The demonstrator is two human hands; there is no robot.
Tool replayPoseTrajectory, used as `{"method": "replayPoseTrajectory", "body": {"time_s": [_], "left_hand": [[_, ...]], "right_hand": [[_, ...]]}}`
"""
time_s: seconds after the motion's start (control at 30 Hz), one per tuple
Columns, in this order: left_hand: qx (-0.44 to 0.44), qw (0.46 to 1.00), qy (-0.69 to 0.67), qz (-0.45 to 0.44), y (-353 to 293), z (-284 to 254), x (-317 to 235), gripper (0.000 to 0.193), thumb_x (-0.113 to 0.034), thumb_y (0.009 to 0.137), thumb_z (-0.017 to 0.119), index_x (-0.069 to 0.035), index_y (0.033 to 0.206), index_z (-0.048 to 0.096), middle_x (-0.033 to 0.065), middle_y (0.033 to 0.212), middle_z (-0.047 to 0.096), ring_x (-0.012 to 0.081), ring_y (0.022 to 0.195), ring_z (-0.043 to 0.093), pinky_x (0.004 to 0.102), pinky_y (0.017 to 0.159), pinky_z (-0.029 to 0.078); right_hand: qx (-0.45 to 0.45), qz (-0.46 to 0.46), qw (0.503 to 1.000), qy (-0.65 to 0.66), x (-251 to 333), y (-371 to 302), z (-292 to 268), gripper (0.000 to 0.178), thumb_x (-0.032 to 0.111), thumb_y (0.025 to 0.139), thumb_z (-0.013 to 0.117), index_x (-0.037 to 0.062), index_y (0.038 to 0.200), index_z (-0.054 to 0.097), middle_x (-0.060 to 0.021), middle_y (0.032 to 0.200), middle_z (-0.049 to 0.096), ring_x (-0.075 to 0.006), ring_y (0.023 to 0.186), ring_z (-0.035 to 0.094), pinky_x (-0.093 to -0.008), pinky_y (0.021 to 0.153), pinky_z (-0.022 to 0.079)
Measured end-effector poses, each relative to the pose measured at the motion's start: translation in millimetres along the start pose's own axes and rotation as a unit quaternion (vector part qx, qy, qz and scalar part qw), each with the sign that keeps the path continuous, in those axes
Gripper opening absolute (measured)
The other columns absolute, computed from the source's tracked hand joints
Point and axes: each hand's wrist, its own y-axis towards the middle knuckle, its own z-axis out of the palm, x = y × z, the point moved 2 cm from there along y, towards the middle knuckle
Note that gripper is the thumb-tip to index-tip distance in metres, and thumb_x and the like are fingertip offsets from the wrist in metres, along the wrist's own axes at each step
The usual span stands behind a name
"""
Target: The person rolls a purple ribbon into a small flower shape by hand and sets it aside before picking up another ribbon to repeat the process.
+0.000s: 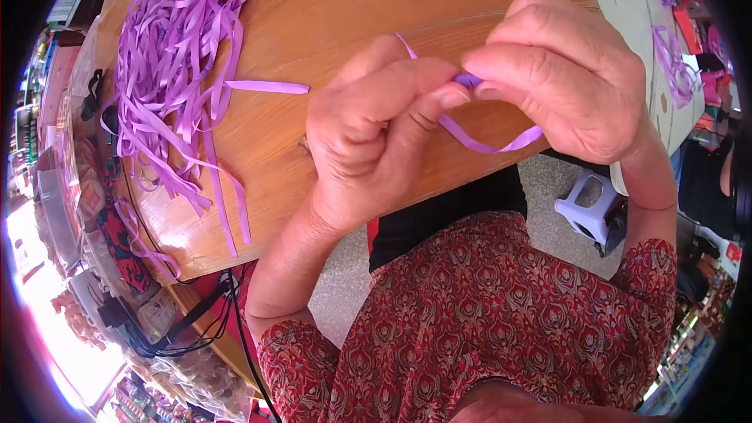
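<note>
Over the wooden table, my left hand [372, 121] and my right hand [560, 74] meet, fingertips nearly touching. Both pinch a purple ribbon [489, 145], at a small darker purple bunched spot [468, 79] that shows between the fingertips. Below the hands the ribbon hangs in a loop toward my right palm, and a short piece of it sticks up behind my left index finger. My fingers hide most of the bunched spot, so whether it is a knot I cannot tell. Left of my left hand lies a large tangled pile of purple ribbons [176, 63].
One ribbon end [268, 87] reaches from the pile across the wooden table [329, 0]. Plastic-wrapped goods [86, 204] and black cables [223, 298] line the left edge. A pale stool [587, 207] stands on the floor at right, below a light-coloured surface with more purple ribbon [672, 66].
</note>
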Motion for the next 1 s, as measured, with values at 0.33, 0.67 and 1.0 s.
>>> {"method": "replayPoseTrajectory", "body": {"time_s": [0.33, 0.67, 1.0], "left_hand": [[0.007, 0.970, 0.188, 0.156, -10, 11, -4, 0.026, 0.001, 0.059, 0.070, -0.003, 0.084, 0.064, 0.0037, 0.064, 0.040, 0.0166, 0.048, 0.045, 0.0283, 0.041, 0.036], [0.026, 0.968, 0.218, 0.123, -4, 13, 6, 0.018, 0.000, 0.071, 0.067, -0.003, 0.088, 0.063, 0.0062, 0.065, 0.044, 0.0202, 0.048, 0.047, 0.0288, 0.042, 0.038], [0.002, 0.961, -0.118, -0.249, -1, 6, 6, 0.016, -0.012, 0.094, 0.053, 0.002, 0.089, 0.060, 0.0024, 0.076, 0.051, 0.0062, 0.060, 0.049, 0.0204, 0.053, 0.041]], "right_hand": [[0.067, 0.253, 0.936, 0.237, 3, -12, 4, 0.007, 0.005, 0.079, 0.064, -0.0006, 0.078, 0.060, -0.0078, 0.067, 0.055, -0.0182, 0.057, 0.052, -0.0282, 0.050, 0.036], [0.041, 0.217, 0.966, 0.137, -4, -18, 8, 0.008, 0.006, 0.081, 0.064, 0.0000, 0.081, 0.060, -0.0070, 0.066, 0.054, -0.0169, 0.058, 0.052, -0.0281, 0.052, 0.037], [-0.031, 0.108, 0.993, 0.031, -7, -15, 17, 0.017, 0.001, 0.072, 0.071, -0.0025, 0.086, 0.063, -0.0092, 0.075, 0.059, -0.0188, 0.060, 0.054, -0.0275, 0.052, 0.042]]}}
